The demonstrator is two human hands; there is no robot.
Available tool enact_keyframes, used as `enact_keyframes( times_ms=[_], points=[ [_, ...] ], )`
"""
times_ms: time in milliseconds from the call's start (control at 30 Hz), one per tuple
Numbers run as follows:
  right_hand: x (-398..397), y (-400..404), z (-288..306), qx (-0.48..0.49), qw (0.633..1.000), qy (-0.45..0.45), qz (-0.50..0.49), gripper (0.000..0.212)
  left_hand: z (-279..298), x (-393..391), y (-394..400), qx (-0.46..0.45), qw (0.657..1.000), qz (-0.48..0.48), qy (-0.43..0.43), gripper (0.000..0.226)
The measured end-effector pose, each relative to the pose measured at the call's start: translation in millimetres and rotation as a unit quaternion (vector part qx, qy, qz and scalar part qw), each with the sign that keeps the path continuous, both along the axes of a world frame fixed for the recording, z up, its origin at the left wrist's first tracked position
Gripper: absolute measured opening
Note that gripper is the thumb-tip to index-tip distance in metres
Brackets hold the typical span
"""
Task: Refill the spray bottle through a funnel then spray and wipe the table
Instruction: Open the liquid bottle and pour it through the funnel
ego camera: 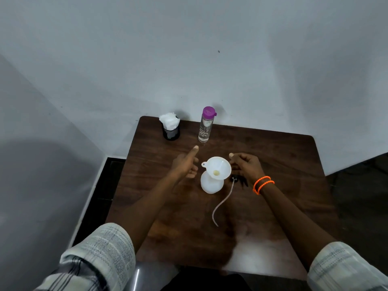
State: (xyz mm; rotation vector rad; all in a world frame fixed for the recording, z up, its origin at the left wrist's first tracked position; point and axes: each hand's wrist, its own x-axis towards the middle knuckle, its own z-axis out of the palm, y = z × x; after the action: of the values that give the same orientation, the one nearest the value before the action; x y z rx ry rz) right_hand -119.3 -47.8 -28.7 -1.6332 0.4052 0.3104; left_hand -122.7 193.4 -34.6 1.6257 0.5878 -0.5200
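Funnel seated in the open spray bottle at frame centre, hands on either side.

White funnel (216, 168) upright in the neck of the white spray bottle (210, 184) on the dark wooden table (279, 156). Left hand (185, 166) just left of it, index finger extended, other fingers curled, empty. Right hand (245, 166) loosely curled just right of the rim; contact unclear. Black spray head (239, 180) with its curved tube lying below. Purple-capped water bottle (206, 127) and tissue holder (171, 129) at the table's top edge.
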Motion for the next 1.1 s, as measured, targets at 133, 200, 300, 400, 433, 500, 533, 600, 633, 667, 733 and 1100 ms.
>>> enact_keyframes(
  times_ms=[133,200,300,400,433,500,533,600,633,667,733,1100],
  points=[
    [33,5,-20,-0.075,0.997,-0.018,0.018,0.005,-7,27,0,0.019,0.999,0.017,-0.032,0.060],
    [54,8,-36,-0.134,0.989,-0.042,0.035,0.011,-11,41,-3,0.019,0.998,0.024,-0.061,0.053],
    [82,14,-51,-0.194,0.977,-0.063,0.059,0.020,-24,68,-4,0.063,0.990,0.002,-0.123,0.043],
    [101,24,-47,-0.240,0.961,-0.087,0.105,0.037,-30,91,-6,0.092,0.983,-0.002,-0.158,0.057],
    [108,26,-46,-0.249,0.956,-0.092,0.123,0.042,-32,99,-7,0.095,0.980,-0.004,-0.172,0.062],
    [121,32,-44,-0.261,0.948,-0.099,0.150,0.050,-35,114,-9,0.112,0.973,-0.016,-0.201,0.068],
    [127,35,-43,-0.262,0.946,-0.100,0.160,0.054,-39,123,-11,0.124,0.969,-0.022,-0.214,0.072],
    [140,40,-42,-0.259,0.943,-0.107,0.179,0.060,-48,139,-12,0.138,0.962,-0.023,-0.234,0.085],
    [146,42,-43,-0.261,0.939,-0.118,0.190,0.060,-51,146,-13,0.143,0.959,-0.024,-0.242,0.085],
    [150,45,-42,-0.265,0.934,-0.128,0.201,0.059,-51,151,-13,0.148,0.954,-0.032,-0.258,0.078],
    [157,48,-41,-0.277,0.924,-0.147,0.218,0.053,-43,155,-17,0.156,0.944,-0.048,-0.286,0.056],
    [159,42,-40,-0.181,0.953,-0.165,0.176,0.052,-15,159,-32,0.103,0.939,-0.016,-0.328,0.035]
  ],
)
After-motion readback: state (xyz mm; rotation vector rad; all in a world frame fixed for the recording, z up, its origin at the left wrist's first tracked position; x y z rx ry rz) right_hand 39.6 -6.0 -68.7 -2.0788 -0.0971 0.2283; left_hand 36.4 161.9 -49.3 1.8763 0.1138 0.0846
